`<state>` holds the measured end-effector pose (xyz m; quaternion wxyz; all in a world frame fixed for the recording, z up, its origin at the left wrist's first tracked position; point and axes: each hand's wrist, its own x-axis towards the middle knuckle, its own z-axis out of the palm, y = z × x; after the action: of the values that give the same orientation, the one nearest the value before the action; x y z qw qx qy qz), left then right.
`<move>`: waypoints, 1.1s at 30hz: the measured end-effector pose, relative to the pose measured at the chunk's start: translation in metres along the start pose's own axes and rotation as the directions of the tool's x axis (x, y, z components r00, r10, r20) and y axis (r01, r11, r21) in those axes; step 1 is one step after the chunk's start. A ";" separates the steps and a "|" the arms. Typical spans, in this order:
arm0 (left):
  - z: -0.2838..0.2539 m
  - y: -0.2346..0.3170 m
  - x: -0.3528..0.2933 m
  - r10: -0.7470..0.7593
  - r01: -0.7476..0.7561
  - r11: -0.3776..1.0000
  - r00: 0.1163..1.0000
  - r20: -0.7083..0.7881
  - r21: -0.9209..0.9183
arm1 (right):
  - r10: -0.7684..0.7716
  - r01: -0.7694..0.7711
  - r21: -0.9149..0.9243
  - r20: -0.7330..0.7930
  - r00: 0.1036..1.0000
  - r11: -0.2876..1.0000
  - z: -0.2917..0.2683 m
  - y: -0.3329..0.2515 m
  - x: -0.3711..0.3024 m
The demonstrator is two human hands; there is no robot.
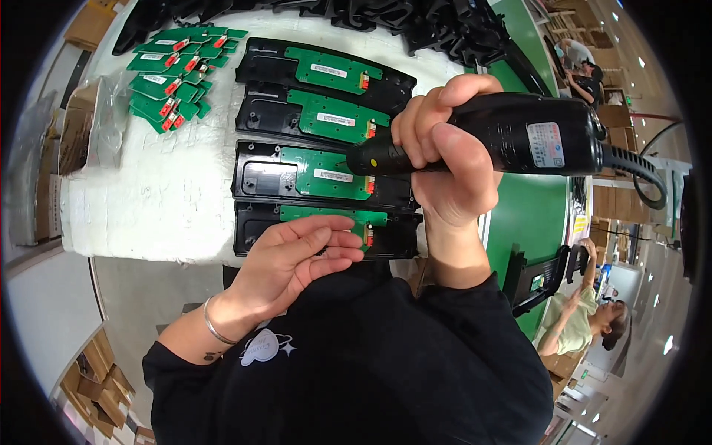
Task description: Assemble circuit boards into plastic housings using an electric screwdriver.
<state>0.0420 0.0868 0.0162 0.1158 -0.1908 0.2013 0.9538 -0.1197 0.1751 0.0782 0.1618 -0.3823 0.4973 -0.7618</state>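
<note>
Electric screwdriver over the third of four black housings

The black electric screwdriver (515,126) lies level across the view, its nose over the right part of the third black housing (259,172) from the far side, just above that housing's green circuit board (315,189); whether the thin bit touches the board cannot be told. The right hand (452,144) grips the tool's body firmly, fingers wrapped round it and thumb along the near side. The left hand (297,259), palm partly turned up, is loosely curled over the nearest housing (256,222), thumb close to the index finger; whether something small sits in it is unclear. A metal bangle (217,322) circles the left wrist.

All four housings lie side by side on the white worktop (178,200), each bearing a green board with a white label and a red-and-white connector at its right end. To their left, near the far edge, is a pile of loose green boards (159,85), with a clear plastic bag (110,122) beside it. Black plastic parts (386,18) are heaped along the far side. A ribbed cord (630,162) curves from the tool's rear. Farther right, beyond a green surface (530,211), a person in a pale green top (575,322) raises one arm
</note>
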 end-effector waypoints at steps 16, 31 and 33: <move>-0.006 0.006 -0.007 0.089 -0.089 0.996 0.996 -0.014 -0.017 | 0.048 -0.031 -0.233 0.066 0.997 0.972 0.018 0.013 0.004; -0.012 0.007 0.014 0.216 -0.230 0.946 0.973 -0.088 -0.230 | 0.072 -0.074 0.040 0.065 0.995 0.996 0.016 -0.052 -0.003; -0.005 0.007 0.016 0.243 -0.261 0.947 0.964 -0.110 -0.189 | -0.113 0.086 0.141 0.199 0.974 0.986 0.006 -0.063 -0.008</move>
<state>0.0267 0.0804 0.0080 -0.0357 -0.2150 0.1309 0.9671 -0.1017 0.2052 0.1320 0.1989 -0.4720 0.4068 -0.7564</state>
